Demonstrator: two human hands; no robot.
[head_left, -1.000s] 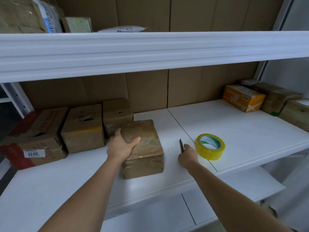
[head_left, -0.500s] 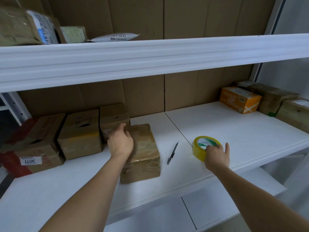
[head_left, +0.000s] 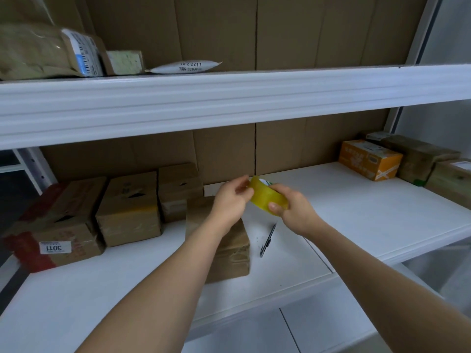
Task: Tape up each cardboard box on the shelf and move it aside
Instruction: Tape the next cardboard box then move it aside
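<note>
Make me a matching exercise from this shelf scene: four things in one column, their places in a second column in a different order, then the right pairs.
Things:
1. roll of yellow tape
2. pen
3. orange box
4. white packet

Places:
A. on the upper shelf
B. lying on the middle shelf, right of the brown box nearest the front
C. held up between the left hand and the right hand
D. far right of the middle shelf, near the back

Pairs: 1-C, 2-B, 3-D, 4-A
</note>
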